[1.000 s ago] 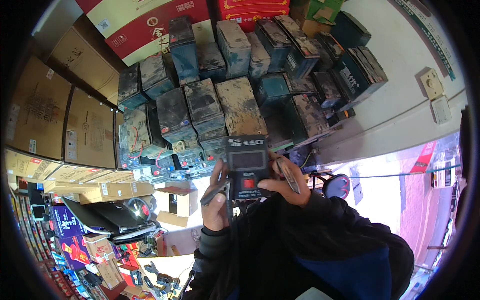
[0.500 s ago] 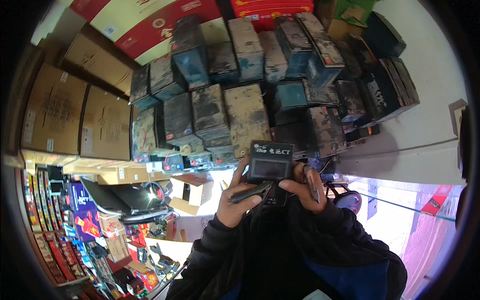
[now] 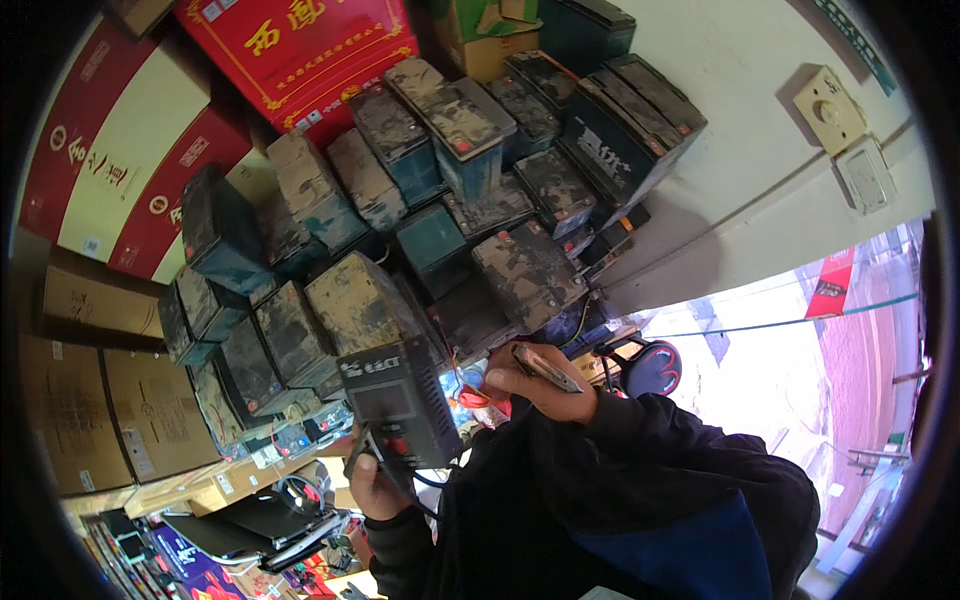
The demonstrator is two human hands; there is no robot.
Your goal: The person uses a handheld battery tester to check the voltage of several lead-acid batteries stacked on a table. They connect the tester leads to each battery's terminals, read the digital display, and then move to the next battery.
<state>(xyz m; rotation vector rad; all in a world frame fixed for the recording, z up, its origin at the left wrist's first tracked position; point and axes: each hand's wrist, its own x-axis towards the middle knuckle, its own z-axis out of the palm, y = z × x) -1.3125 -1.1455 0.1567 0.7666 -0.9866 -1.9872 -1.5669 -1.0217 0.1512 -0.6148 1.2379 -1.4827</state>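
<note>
My left hand (image 3: 375, 485) is closed round the lower left side of a boxy black battery tester (image 3: 430, 410) with a small dark screen and a vented side. Beside my left thumb are a black clamp (image 3: 372, 448) and dark cable. My right hand (image 3: 550, 385) is raised to the right of the tester, closed on a slim metal piece (image 3: 545, 368) with a darker end; its exact kind is unclear. Just left of my right fingers shows a red object (image 3: 472, 397), partly hidden. Dusty used batteries (image 3: 530, 275) stand just beyond both hands.
Stacked batteries (image 3: 310, 190) fill the middle, against red gift boxes (image 3: 300, 50) and brown cartons (image 3: 165, 410) at the left. A white wall with a switch plate (image 3: 830, 110) rises at right. Below it shows a black wheel (image 3: 652, 368). Goods and a black panel (image 3: 230, 525) lie lower left.
The view has swung right and tilted. My hands have moved apart; the tester is now at left in my left hand alone, and my right hand has come away from it with the metal piece.
</note>
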